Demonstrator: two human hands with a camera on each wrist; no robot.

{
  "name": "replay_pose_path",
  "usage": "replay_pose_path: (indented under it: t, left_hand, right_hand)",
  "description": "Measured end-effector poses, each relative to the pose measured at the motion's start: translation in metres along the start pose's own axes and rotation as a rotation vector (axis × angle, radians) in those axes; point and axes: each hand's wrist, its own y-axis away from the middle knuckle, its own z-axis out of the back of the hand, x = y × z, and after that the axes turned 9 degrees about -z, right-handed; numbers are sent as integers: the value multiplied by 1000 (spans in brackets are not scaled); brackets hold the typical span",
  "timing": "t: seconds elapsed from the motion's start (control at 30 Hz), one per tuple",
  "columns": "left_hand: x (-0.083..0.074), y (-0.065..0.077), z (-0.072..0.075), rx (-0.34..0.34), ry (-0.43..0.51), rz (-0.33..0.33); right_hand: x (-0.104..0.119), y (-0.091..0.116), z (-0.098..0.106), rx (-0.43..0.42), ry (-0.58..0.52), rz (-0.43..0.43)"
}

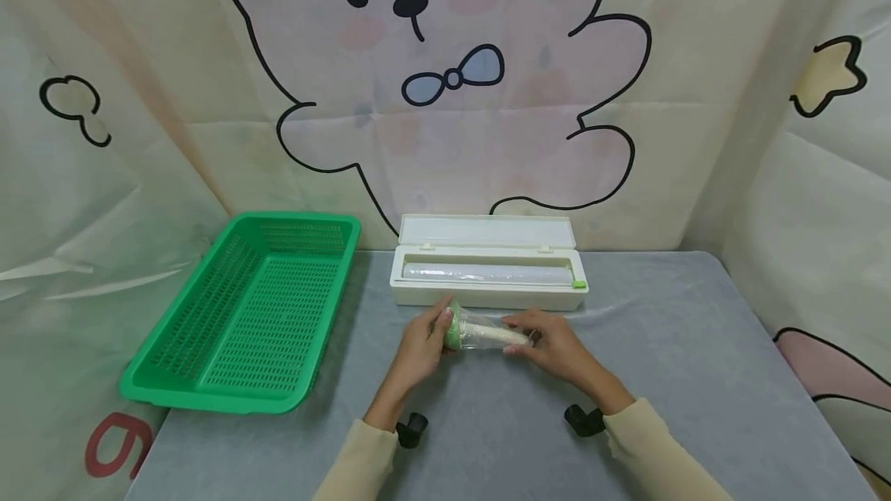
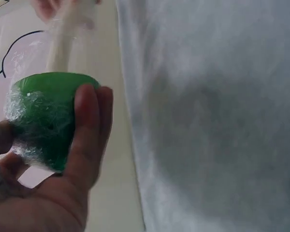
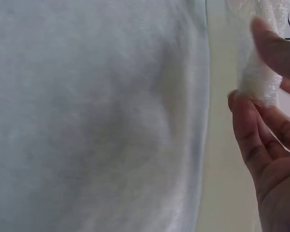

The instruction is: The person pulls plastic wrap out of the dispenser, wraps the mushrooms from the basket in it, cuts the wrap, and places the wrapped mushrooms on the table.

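Observation:
Both hands hold a green-headed item with a pale stick-like handle, wrapped in clear cling film; its exact kind cannot be told. My left hand grips the rounded green head, fingers on one side and thumb on the other. At the opposite end, my right hand holds the film-covered handle tip between thumb and fingers. Crinkled film clings to the head and hangs loose around the handle. Just behind the hands stands a white cling film dispenser, lid raised, with a film roll inside.
A green perforated basket stands on the left of the grey cloth-covered table. A green slider sits at the dispenser's right end. Behind the table hangs a printed curtain. Black camera mounts are on both wrists.

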Motion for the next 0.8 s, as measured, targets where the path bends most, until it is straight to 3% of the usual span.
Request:
replay_pose_path:
  t: [0.13, 0.4, 0.8]
  left_hand:
    - [4, 1, -2, 1, -64, 22]
    - [9, 0, -11, 53, -129, 64]
    - [11, 1, -10, 48, -200, 88]
  right_hand:
    - [-3, 4, 0, 41, 34, -64]
    - [-5, 4, 1, -26, 62, -142]
    - [-12, 5, -8, 15, 144, -109]
